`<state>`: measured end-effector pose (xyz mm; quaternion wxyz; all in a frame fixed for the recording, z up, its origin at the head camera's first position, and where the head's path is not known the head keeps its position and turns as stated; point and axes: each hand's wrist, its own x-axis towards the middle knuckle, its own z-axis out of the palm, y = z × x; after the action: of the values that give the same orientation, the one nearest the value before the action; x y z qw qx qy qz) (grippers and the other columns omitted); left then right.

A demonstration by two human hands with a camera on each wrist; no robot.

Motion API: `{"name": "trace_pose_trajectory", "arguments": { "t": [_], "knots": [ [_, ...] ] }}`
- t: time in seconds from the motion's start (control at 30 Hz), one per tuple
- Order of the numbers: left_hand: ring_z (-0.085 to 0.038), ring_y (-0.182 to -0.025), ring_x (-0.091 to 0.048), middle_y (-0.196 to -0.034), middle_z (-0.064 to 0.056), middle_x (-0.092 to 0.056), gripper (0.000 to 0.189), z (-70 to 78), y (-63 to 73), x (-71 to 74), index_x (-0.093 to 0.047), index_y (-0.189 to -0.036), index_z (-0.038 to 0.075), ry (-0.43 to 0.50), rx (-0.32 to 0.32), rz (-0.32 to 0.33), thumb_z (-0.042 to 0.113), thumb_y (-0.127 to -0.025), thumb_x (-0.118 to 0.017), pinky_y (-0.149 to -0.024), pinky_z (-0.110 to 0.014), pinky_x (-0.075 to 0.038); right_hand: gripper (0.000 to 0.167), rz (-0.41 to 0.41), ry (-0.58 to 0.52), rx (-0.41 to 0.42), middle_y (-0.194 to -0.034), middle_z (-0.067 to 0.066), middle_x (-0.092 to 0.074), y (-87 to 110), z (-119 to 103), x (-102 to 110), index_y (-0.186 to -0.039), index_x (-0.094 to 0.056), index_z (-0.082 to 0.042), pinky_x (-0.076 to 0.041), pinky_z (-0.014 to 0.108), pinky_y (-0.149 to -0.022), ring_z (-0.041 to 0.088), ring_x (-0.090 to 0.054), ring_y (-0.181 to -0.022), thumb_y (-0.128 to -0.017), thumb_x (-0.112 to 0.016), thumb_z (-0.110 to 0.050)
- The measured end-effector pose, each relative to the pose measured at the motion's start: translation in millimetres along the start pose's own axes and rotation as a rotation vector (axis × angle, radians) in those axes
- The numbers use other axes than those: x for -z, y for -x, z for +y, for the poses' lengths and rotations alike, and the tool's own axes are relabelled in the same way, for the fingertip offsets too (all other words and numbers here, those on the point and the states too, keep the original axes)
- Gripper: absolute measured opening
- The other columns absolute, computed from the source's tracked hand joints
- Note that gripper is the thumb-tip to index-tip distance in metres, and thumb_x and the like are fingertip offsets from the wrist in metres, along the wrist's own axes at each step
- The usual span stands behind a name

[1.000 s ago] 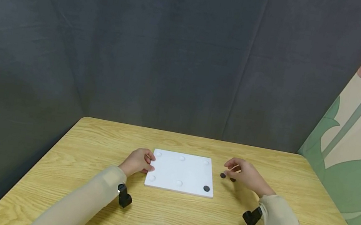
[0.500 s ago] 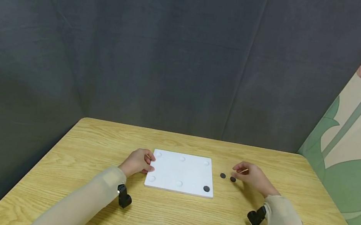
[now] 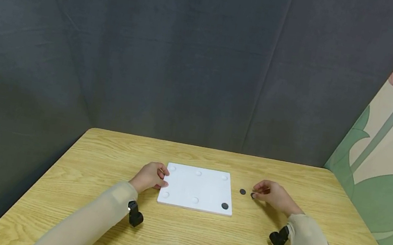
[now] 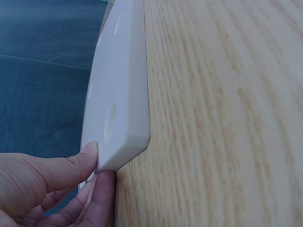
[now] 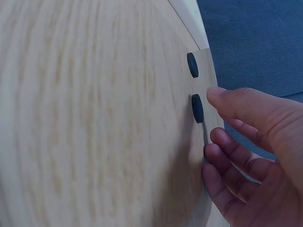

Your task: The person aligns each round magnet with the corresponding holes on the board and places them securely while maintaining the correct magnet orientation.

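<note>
From the head, the right hand (image 3: 273,194) hides part of the end disc (image 5: 197,109), but the right wrist view shows it whole on the table (image 3: 201,242), near the second disc (image 5: 192,65). That hand is partly open, holding nothing. The left hand (image 3: 150,174) pinches the side of the white board (image 3: 196,187), where a corner disc (image 3: 224,206) sits. Wood shows between board and loose discs; the table's far edge lies well behind.

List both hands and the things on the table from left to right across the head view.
Left hand → board → loose disc → right hand. Left out for overlapping: the disc on the board and the disc by the right fingertips.
</note>
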<state>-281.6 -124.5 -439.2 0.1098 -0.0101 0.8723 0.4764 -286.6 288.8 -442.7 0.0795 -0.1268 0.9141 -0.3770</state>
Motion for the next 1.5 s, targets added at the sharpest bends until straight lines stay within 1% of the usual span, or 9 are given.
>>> {"name": "trace_pose_trajectory", "arguments": {
  "t": [0.13, 0.33, 0.53, 0.7, 0.93, 1.1, 1.5],
  "knots": [
    [-0.018, -0.069, -0.056, -0.086, -0.009, -0.053, 0.025, -0.1, 0.0, 0.2, -0.065, -0.101, 0.002, -0.003, -0.002, -0.003, -0.005, -0.079, -0.075, -0.062, -0.028, -0.056, 0.023, -0.008, -0.007, -0.023, -0.092, 0.007, -0.063, 0.0, 0.3, -1.5, -0.102, -0.063, 0.0, -0.046, 0.025, -0.071, 0.018, -0.054, -0.084, -0.086, -0.073, -0.012],
    [-0.016, -0.068, -0.055, -0.085, -0.008, -0.052, 0.025, 0.2, -0.8, 0.3, -0.065, -0.1, 0.002, -0.002, -0.011, 0.001, -0.006, -0.078, -0.075, -0.062, -0.028, -0.055, 0.024, -0.02, 0.014, -0.036, -0.091, 0.006, -0.062, -1.6, 1.0, -3.0, -0.102, -0.064, 0.0, -0.045, 0.024, -0.065, 0.017, -0.052, -0.082, -0.084, -0.075, -0.012],
    [-0.017, -0.068, -0.055, -0.085, -0.008, -0.052, 0.025, 0.8, -0.1, 0.7, -0.065, -0.101, 0.002, -0.01, -0.013, 0.002, -0.006, -0.079, -0.075, -0.062, -0.028, -0.055, 0.024, -0.024, 0.033, -0.04, -0.092, 0.006, -0.062, -4.4, 2.8, -3.9, -0.101, -0.064, -0.001, -0.044, 0.025, -0.067, 0.018, -0.051, -0.082, -0.083, -0.076, -0.011],
    [-0.016, -0.068, -0.056, -0.084, -0.007, -0.052, 0.025, 1.0, -1.7, 0.6, -0.065, -0.1, 0.002, -0.011, 0.0, 0.002, -0.005, -0.079, -0.075, -0.062, -0.027, -0.056, 0.023, -0.021, 0.047, -0.053, -0.092, 0.006, -0.061, -5.0, 5.1, -5.3, -0.1, -0.065, -0.001, -0.043, 0.026, -0.069, 0.018, -0.05, -0.083, -0.082, -0.076, -0.011],
    [-0.016, -0.067, -0.055, -0.083, -0.007, -0.051, 0.025, 0.4, -1.2, 0.3, -0.065, -0.101, 0.001, -0.016, -0.015, 0.003, -0.006, -0.079, -0.075, -0.061, -0.027, -0.055, 0.025, -0.021, 0.032, -0.049, -0.093, 0.008, -0.061, -2.4, 4.4, -5.1, -0.101, -0.065, 0.0, -0.042, 0.026, -0.068, 0.018, -0.049, -0.082, -0.083, -0.076, -0.012],
    [-0.016, -0.067, -0.055, -0.083, -0.007, -0.051, 0.025, 0.1, -0.7, -0.2, -0.065, -0.1, 0.001, -0.006, -0.013, 0.005, -0.006, -0.079, -0.075, -0.061, -0.028, -0.055, 0.024, -0.026, 0.021, -0.035, -0.092, 0.007, -0.061, -2.9, 4.3, -4.8, -0.101, -0.065, 0.001, -0.042, 0.024, -0.068, 0.018, -0.049, -0.082, -0.083, -0.075, -0.01],
    [-0.016, -0.067, -0.054, -0.084, -0.008, -0.052, 0.025, 0.3, -0.1, -0.4, -0.065, -0.1, 0.002, 0.009, -0.008, 0.006, -0.006, -0.079, -0.075, -0.061, -0.028, -0.055, 0.022, -0.037, -0.008, -0.038, -0.091, 0.007, -0.06, -2.2, 4.4, -4.2, -0.101, -0.064, 0.003, -0.042, 0.023, -0.066, 0.018, -0.049, -0.082, -0.085, -0.073, -0.009]
  ]
}}
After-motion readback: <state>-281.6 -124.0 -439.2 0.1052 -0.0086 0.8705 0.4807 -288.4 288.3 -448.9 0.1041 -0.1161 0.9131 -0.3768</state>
